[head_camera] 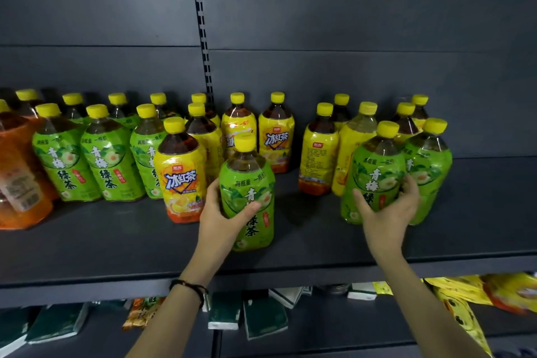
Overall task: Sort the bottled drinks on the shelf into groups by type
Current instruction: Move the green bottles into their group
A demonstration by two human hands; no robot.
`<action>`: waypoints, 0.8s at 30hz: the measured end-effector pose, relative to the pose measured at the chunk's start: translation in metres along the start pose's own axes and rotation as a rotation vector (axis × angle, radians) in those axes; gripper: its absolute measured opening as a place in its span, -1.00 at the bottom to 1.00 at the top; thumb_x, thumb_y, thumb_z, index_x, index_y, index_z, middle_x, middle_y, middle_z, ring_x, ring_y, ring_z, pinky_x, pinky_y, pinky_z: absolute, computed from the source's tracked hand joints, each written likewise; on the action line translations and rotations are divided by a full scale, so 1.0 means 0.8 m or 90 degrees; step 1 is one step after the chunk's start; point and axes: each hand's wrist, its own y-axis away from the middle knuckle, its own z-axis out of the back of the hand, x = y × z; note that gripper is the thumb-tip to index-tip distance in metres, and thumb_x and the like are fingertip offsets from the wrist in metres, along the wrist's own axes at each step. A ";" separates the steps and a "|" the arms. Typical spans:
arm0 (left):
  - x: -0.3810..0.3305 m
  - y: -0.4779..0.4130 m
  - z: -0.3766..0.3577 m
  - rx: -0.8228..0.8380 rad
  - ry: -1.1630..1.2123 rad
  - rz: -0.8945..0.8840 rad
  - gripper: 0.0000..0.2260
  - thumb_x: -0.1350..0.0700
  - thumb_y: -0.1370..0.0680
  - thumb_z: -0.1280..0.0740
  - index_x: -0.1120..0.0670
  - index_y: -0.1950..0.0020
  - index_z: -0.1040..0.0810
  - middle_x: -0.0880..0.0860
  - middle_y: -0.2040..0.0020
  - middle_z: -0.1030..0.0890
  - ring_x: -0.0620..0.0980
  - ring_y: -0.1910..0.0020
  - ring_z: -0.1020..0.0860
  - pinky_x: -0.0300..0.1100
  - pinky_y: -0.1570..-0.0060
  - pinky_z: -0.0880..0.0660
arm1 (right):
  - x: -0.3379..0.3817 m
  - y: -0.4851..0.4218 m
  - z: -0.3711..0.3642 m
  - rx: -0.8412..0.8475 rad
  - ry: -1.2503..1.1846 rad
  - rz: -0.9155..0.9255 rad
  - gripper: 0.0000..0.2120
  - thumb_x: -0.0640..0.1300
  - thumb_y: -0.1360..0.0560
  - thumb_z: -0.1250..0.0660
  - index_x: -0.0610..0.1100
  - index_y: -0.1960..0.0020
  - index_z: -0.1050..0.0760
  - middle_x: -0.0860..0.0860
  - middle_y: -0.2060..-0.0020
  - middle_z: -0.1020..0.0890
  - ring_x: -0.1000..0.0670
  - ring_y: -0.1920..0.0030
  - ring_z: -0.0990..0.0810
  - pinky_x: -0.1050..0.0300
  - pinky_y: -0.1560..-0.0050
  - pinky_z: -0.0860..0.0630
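Green label in your left hand (225,219): you've got your fingers wrapped round the lower body of a green tea bottle (247,197), thumb across the front of the label, and it stands upright near the front of the dark shelf (116,244), out ahead of the rows. Just to its left, a yellow iced tea bottle (180,174) stands almost touching your knuckles. There's a dark cord bracelet (190,289) on that wrist.

Over on the other side, your right hand (388,212) is clasped round a second green bottle (374,174), thumb on the front, fingers curling round its right side. A third green bottle (428,163) stands just beside it, touching or nearly so.

Behind those two, a cluster of yellow-labelled bottles (319,151) stands by the back panel, and it's mixed company there. In the centre, two more yellow ones (276,136) sit by the slotted upright (203,38).

Look left: a row of green tea bottles (107,157) stands shoulder to shoulder, with more caps peeking up behind them. At the far left edge, an orange-labelled bottle (20,171) looms large and blurred.

Below the shelf edge you can see dark green packs (261,320) and yellow snack bags (465,296) on the lower level.
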 end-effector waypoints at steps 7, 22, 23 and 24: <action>-0.004 0.006 0.008 -0.057 0.029 -0.018 -0.27 -0.16 -0.07 -0.57 -0.18 -0.18 -0.38 -0.07 -0.14 -0.56 -0.13 -0.10 -0.57 -0.11 -0.01 -0.56 | 0.003 -0.007 -0.020 0.014 0.010 -0.052 0.03 0.00 -0.24 -0.60 -0.28 -0.48 -0.10 -0.21 -0.36 -0.29 -0.17 -0.41 -0.25 -0.10 -0.40 -0.28; 0.004 0.026 0.166 -0.187 0.028 -0.019 -0.22 -0.17 -0.04 -0.56 -0.16 -0.21 -0.37 -0.06 -0.16 -0.54 -0.12 -0.11 -0.56 -0.11 0.02 -0.55 | 0.116 0.151 -0.098 0.332 -0.155 -0.033 0.03 0.21 -0.03 -0.56 0.14 -0.35 -0.09 -0.04 -0.24 -0.41 -0.06 -0.27 -0.44 -0.05 -0.26 -0.46; 0.004 0.026 0.181 -0.196 0.022 -0.017 -0.18 -0.19 -0.02 -0.56 -0.15 -0.22 -0.36 -0.07 -0.17 -0.54 -0.13 -0.12 -0.56 -0.11 0.01 -0.55 | 0.126 0.165 -0.104 0.348 -0.156 -0.036 0.02 0.23 -0.02 -0.54 0.16 -0.34 -0.09 -0.04 -0.23 -0.41 -0.06 -0.25 -0.44 -0.05 -0.25 -0.47; 0.005 0.025 0.199 -0.206 0.014 -0.015 -0.13 -0.24 0.01 -0.57 -0.14 -0.24 -0.35 -0.08 -0.17 -0.53 -0.14 -0.12 -0.55 -0.11 0.00 -0.54 | 0.137 0.180 -0.113 0.367 -0.158 -0.037 0.01 0.24 -0.01 -0.53 0.18 -0.33 -0.08 -0.04 -0.23 -0.41 -0.05 -0.25 -0.45 -0.05 -0.24 -0.47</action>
